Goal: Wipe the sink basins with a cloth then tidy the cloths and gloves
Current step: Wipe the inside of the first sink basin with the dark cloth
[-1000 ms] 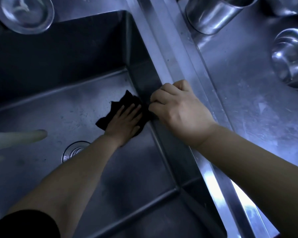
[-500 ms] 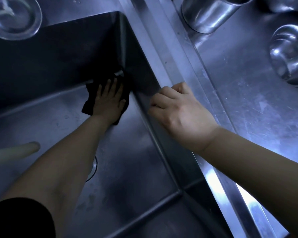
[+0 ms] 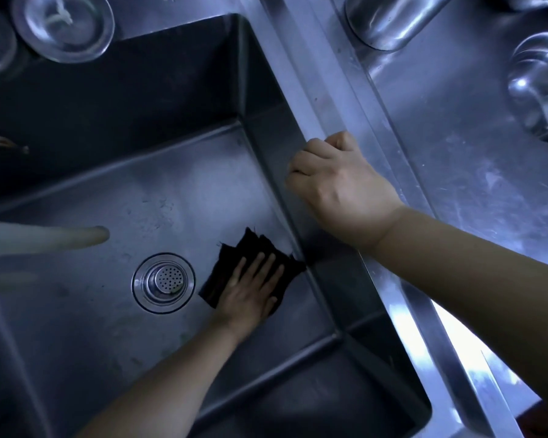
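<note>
My left hand (image 3: 250, 295) lies flat, fingers spread, pressing the black cloth (image 3: 260, 267) onto the sink basin (image 3: 108, 311) floor beside the drain strainer (image 3: 163, 282); cloth's long axis runs toward the right wall; right hand (image 3: 339, 184) curls closed over the rim; half a second ago the cloth sat in the far corner.

Left hand (image 3: 250, 295) flat, fingers spread — right hand (image 3: 339, 184) curled, knuckles up.

No text, label, brand or number can be read anywhere in view. The steel sink basin (image 3: 159, 197) under the left hand (image 3: 249, 295) carries no legible marking.
</note>
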Motion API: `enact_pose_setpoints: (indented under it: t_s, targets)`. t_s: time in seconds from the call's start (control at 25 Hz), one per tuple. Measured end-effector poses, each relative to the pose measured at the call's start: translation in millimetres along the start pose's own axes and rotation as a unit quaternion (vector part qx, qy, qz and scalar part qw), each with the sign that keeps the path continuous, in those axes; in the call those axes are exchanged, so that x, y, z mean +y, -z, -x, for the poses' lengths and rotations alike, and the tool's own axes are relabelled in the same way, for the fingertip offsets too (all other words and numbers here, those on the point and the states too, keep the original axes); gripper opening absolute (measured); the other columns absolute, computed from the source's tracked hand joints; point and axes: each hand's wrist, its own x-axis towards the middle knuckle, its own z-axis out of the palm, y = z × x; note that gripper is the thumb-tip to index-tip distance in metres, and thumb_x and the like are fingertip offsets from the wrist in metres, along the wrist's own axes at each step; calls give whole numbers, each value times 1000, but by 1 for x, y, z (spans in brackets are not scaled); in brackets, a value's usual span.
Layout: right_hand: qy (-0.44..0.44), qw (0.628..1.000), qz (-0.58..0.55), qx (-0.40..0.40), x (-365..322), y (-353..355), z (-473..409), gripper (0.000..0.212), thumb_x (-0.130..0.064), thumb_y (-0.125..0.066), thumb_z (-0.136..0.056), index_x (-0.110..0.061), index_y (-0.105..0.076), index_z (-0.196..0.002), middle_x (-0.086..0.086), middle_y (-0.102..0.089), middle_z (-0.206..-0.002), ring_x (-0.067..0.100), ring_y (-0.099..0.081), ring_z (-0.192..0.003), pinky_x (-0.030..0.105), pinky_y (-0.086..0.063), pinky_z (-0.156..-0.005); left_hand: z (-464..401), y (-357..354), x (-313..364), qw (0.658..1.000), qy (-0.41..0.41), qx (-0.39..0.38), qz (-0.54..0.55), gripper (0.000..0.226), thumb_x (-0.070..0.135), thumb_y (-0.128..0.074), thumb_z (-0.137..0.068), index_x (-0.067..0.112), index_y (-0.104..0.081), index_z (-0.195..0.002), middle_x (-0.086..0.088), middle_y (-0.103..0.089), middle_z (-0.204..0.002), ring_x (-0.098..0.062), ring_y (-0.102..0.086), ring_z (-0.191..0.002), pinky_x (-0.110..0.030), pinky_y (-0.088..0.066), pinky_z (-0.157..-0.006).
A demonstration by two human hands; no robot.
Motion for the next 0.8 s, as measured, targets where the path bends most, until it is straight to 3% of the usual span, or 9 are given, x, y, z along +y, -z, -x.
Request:
enact_pose_setpoints:
  t_s: [0.2, 0.28, 0.36, 0.48, 0.6, 0.64, 0.72, 0.8]
  targets:
    - [4, 999, 23, -24, -1, 2, -1, 35, 9, -39, -74, -8, -66, -90, 8, -62, -93, 28, -52, -88, 37, -31, -81, 33, -2, 30, 995, -51, -85, -15, 53, 44, -44, -88, 21, -49, -136, -3, -47, -143, -25, -43, -132, -42, -4, -112]
    - [9, 999, 31, -26, -2, 6, -1, 36, 7, -39, -76, -7, -66, -95, 9, -61, -97, 29, -51, -91, 37, -29, -83, 40, 3, 32, 995, -44, -88, -20, 58, 40, -50, -91, 23, -34, -144, -3, -29, -153, -26, -24, -142, -41, 10, -114]
    - [14, 998, 37, -38, -2, 10, 1, 38, 5, -36, -78, -7, -64, -100, 10, -61, -103, 29, -49, -96, 37, -28, -86, 48, 11, 31, 997, -28, -72, 15, 59, 28, -40, -98, 27, -11, -150, -1, 0, -158, -22, 4, -146, -35, 26, -111]
    - [39, 997, 47, -53, -2, 15, 3, 42, 5, -33, -75, -8, -63, -102, 9, -60, -106, 28, -49, -98, 37, -29, -87, 75, 40, 25, 995, 61, -16, 80, 59, 20, -41, -96, 29, -17, -149, 0, -1, -159, -18, 0, -147, -31, 5, -117]
    - [71, 993, 95, 13, -14, 27, 6, 39, 10, -31, -59, -7, -65, -69, 9, -62, -73, 26, -57, -72, 35, -44, -70, 127, 76, 23, 982, 150, 27, 111, 54, 20, -47, -93, 24, -33, -145, -2, -21, -157, -20, -23, -143, -33, -18, -115]
    - [77, 992, 94, 23, -22, 27, 6, 37, 10, -34, -57, -7, -65, -67, 10, -61, -71, 27, -57, -72, 35, -44, -69, 145, 84, 23, 977, 180, 24, 109, 52, 21, -47, -93, 21, -37, -144, -3, -27, -155, -20, -28, -140, -33, -22, -114]
    - [114, 991, 69, -21, -49, 9, 12, 30, 5, -54, -64, -10, -67, -86, 11, -62, -90, 31, -55, -89, 39, -39, -76, 177, 96, 26, 967, 224, 7, 117, 49, 17, -52, -90, 14, -46, -138, -11, -38, -149, -25, -36, -136, -35, -29, -111]
    - [171, 975, 9, -139, -87, -22, 28, 30, -5, -54, -79, -11, -63, -107, 12, -58, -109, 31, -50, -103, 37, -35, -82, 202, 105, 33, 962, 239, 8, 130, 48, 7, -67, -79, 6, -59, -126, -19, -53, -135, -34, -51, -122, -41, -42, -102]
